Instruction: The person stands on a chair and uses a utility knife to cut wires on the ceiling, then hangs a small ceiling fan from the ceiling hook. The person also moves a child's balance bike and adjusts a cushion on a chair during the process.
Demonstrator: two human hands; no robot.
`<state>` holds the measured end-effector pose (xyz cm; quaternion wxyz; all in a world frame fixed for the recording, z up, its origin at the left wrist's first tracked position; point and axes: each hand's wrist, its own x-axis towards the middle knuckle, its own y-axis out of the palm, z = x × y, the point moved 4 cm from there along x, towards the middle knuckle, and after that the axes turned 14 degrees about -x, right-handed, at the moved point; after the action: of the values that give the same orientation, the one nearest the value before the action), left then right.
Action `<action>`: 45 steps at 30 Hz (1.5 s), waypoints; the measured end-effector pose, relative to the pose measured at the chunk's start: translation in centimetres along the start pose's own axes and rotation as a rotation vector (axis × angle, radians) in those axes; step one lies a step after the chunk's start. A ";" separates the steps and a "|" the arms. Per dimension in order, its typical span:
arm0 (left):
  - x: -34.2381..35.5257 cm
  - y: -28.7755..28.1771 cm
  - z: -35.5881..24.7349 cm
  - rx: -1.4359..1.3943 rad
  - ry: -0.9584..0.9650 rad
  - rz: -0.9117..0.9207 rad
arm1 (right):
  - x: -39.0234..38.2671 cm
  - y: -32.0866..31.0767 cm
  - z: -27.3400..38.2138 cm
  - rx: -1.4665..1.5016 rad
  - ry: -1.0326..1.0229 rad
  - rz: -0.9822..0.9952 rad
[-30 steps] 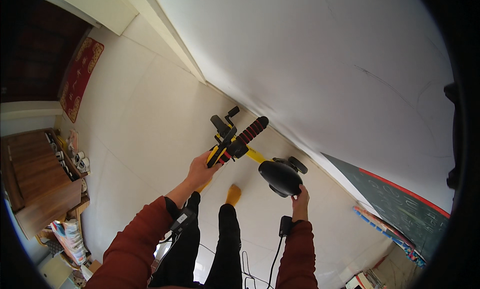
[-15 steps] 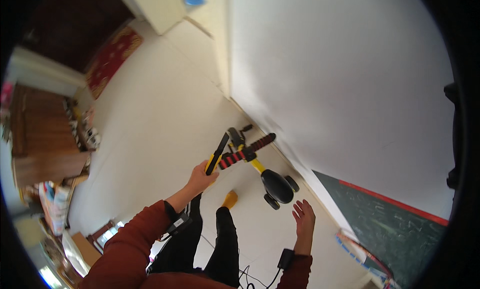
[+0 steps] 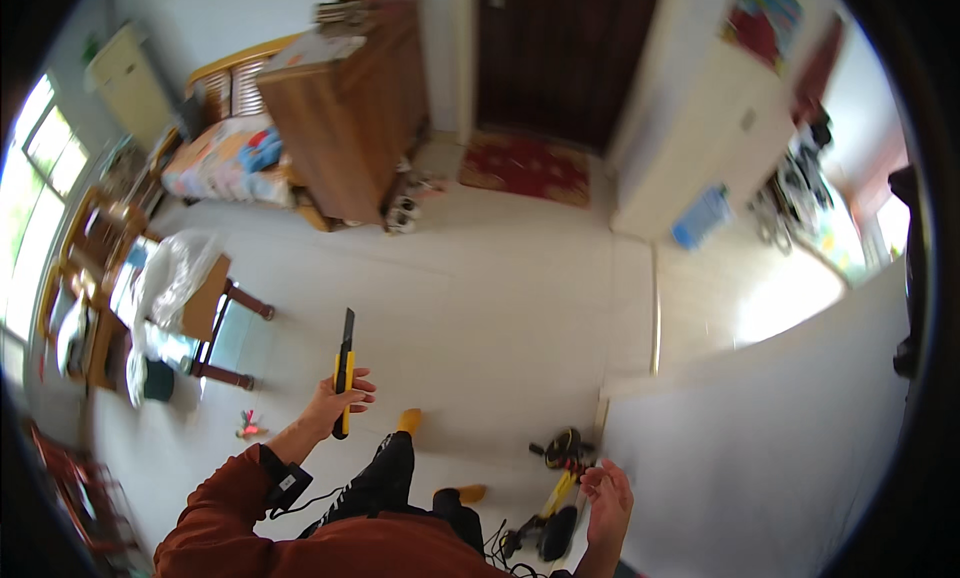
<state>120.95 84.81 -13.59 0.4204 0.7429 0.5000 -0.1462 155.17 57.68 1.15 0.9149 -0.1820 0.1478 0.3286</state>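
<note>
Rust-sleeved, the left hand (image 3: 325, 406) is curled around a snap-off utility knife (image 3: 343, 371), its blade (image 3: 349, 327) extended; rightward, a yellow-and-black tricycle (image 3: 559, 494) is partly overlapped by the loosely open, empty right hand (image 3: 606, 502), contact being unclear, near the white wall (image 3: 745, 443).

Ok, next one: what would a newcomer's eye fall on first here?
Probably the yellow-and-black knife, its blade out, held upright in the picture by the left hand, left of centre. Next, the small yellow-and-black tricycle at the lower right, with the empty right hand close to it. Farther off, the red mat lies before a dark door.
</note>
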 end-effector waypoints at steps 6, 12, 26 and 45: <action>-5.3 -12.7 -7.1 -0.321 0.264 -0.262 | 6.9 19.1 6.9 -0.187 -0.201 0.375; -7.3 -23.6 -18.2 -0.649 0.589 -0.460 | 10.9 41.8 15.4 -0.258 -0.285 0.791; 1.9 -33.9 -38.5 -0.974 1.068 -0.370 | 20.4 75.3 28.8 -0.157 -0.520 1.195; 2.6 -53.3 -47.0 -1.292 1.455 -0.933 | 8.8 126.3 39.3 0.194 -0.473 1.758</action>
<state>66.47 130.43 -12.40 0.2377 0.0253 0.8463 0.4760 84.87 170.07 2.89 0.3529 0.1459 0.0687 0.9217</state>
